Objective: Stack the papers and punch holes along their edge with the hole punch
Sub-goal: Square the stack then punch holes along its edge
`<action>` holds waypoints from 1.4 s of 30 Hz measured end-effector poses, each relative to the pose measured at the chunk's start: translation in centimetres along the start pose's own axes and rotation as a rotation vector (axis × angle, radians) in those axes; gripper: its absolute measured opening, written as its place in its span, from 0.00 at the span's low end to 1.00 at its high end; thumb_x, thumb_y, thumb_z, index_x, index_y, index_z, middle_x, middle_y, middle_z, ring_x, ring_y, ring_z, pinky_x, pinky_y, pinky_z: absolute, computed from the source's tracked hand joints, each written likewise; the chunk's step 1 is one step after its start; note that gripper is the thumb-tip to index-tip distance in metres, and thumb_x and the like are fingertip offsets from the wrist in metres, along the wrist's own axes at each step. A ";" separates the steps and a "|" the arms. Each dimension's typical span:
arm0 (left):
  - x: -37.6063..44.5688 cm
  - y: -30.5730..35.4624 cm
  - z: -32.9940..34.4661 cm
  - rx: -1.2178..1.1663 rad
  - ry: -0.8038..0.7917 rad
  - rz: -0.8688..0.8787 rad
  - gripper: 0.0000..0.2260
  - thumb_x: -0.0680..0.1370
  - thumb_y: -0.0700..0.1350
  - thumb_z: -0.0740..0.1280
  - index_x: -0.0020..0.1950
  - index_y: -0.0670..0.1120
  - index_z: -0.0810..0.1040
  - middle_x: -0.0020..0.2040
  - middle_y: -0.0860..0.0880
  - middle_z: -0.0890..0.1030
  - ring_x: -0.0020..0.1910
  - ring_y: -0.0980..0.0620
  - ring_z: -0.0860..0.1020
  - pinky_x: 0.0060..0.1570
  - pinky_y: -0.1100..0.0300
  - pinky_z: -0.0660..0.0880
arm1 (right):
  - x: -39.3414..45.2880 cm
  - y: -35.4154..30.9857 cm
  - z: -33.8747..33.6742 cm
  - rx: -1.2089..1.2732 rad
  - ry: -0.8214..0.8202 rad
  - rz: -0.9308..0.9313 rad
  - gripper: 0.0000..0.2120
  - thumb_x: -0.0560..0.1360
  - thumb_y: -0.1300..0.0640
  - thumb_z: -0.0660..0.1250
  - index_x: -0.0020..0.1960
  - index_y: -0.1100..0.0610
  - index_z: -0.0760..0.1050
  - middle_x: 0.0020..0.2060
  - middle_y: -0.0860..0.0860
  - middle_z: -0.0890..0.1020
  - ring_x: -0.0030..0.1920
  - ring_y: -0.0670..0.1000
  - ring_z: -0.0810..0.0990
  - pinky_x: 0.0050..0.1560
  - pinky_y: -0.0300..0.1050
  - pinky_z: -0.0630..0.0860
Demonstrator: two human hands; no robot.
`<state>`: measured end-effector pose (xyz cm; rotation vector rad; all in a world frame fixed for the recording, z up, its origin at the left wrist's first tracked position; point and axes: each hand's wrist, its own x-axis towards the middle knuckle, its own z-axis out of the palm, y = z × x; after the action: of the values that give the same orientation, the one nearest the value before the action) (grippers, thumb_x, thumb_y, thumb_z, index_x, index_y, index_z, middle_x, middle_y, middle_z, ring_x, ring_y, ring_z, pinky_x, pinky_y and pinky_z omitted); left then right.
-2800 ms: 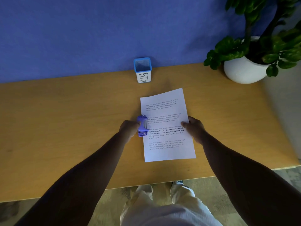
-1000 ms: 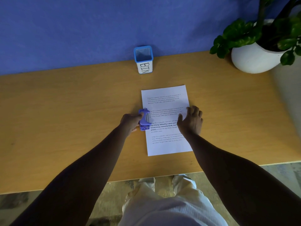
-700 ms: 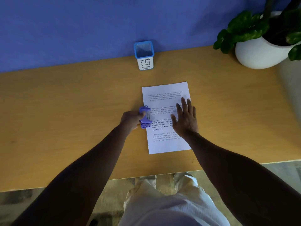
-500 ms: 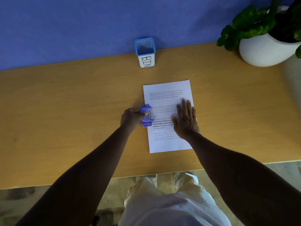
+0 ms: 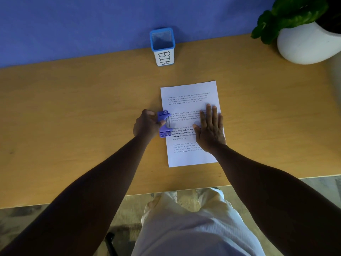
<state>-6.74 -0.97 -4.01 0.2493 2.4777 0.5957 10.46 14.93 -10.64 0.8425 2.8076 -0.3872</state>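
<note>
Head view: papers [image 5: 190,122] lying flat at mid-desk, long edges running near to far, squared well enough that only one sheet shows. Hole punch [image 5: 164,123] seated on the left long edge, about halfway along. Left hand [image 5: 147,124] curled around the punch from its left side, thumb over the top. Right hand [image 5: 210,129] spread flat, palm down on the right half of the papers, pinning them.

Risks from here, as a judgement — a hard press with the edge not fully home in the slot likely gives holes too close to the margin or askew; lower sheets may creep if the flat palm eases off; a push coming from the left could slide the whole stack rightward under the palm.

Room to move: bare desk [image 5: 73,117] wide open to the left, also to the right and on the near side up to the desk edge. Bin cup [image 5: 163,47] well apart at the far edge against the blue wall [image 5: 73,24]; plant pot [image 5: 306,43] far right — clear of both arms.
</note>
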 end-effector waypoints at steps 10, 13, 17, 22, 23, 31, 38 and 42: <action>0.4 0.2 -0.6 0.034 -0.064 -0.019 0.21 0.71 0.57 0.75 0.59 0.50 0.78 0.51 0.51 0.85 0.51 0.49 0.83 0.54 0.50 0.79 | 0.0 -0.6 -0.3 -0.006 -0.022 0.032 0.32 0.82 0.45 0.45 0.80 0.59 0.41 0.79 0.59 0.38 0.78 0.60 0.35 0.77 0.61 0.40; 0.4 0.3 -0.8 0.048 -0.064 -0.035 0.22 0.70 0.59 0.75 0.59 0.50 0.79 0.51 0.51 0.85 0.51 0.50 0.83 0.55 0.51 0.79 | -0.1 -0.8 -0.8 -0.007 -0.040 0.040 0.32 0.82 0.44 0.45 0.80 0.59 0.41 0.79 0.59 0.37 0.78 0.60 0.35 0.77 0.61 0.41; 0.1 0.5 -1.0 0.085 -0.024 -0.029 0.22 0.69 0.60 0.76 0.56 0.49 0.80 0.51 0.50 0.85 0.51 0.48 0.83 0.52 0.51 0.80 | 0.0 -0.9 -1.4 -0.014 -0.073 0.048 0.33 0.82 0.42 0.46 0.80 0.58 0.41 0.79 0.58 0.37 0.78 0.59 0.35 0.77 0.60 0.42; -0.5 1.1 -1.2 0.112 -0.020 -0.005 0.19 0.69 0.58 0.76 0.53 0.48 0.82 0.51 0.47 0.86 0.49 0.45 0.83 0.50 0.51 0.80 | 0.0 -0.8 -2.5 0.001 -0.091 0.046 0.33 0.82 0.41 0.50 0.80 0.57 0.44 0.79 0.57 0.39 0.78 0.59 0.36 0.78 0.59 0.43; -0.5 1.2 -1.3 0.101 -0.023 -0.018 0.20 0.69 0.58 0.76 0.55 0.48 0.82 0.51 0.47 0.86 0.50 0.45 0.83 0.50 0.51 0.80 | 0.0 -0.8 -2.8 0.000 -0.097 0.045 0.33 0.82 0.41 0.50 0.80 0.57 0.45 0.79 0.57 0.39 0.79 0.59 0.37 0.78 0.59 0.43; -0.9 2.1 -1.5 0.021 -0.080 -0.104 0.13 0.70 0.56 0.76 0.48 0.51 0.79 0.48 0.47 0.85 0.47 0.46 0.84 0.49 0.54 0.80 | 0.2 -1.1 -4.2 0.014 -0.164 0.037 0.34 0.82 0.41 0.53 0.80 0.56 0.45 0.79 0.58 0.38 0.78 0.60 0.36 0.78 0.59 0.43; -1.7 1.9 -1.1 0.079 -0.078 -0.157 0.31 0.69 0.65 0.73 0.60 0.43 0.79 0.54 0.46 0.84 0.42 0.49 0.76 0.39 0.58 0.71 | -0.1 -0.8 -4.8 0.080 -0.199 0.017 0.34 0.81 0.41 0.53 0.80 0.56 0.46 0.79 0.57 0.38 0.79 0.58 0.37 0.78 0.59 0.42; -3.2 1.4 -1.0 0.104 -0.160 -0.272 0.35 0.63 0.73 0.72 0.45 0.41 0.78 0.38 0.45 0.84 0.30 0.51 0.78 0.27 0.61 0.68 | -0.5 -0.4 -5.2 0.159 -0.169 0.066 0.34 0.81 0.43 0.55 0.80 0.58 0.48 0.80 0.57 0.42 0.79 0.58 0.41 0.78 0.56 0.45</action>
<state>-4.62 -1.07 -0.99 -0.0026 2.3362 0.3199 10.09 15.91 -5.53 0.8860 2.6134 -0.6467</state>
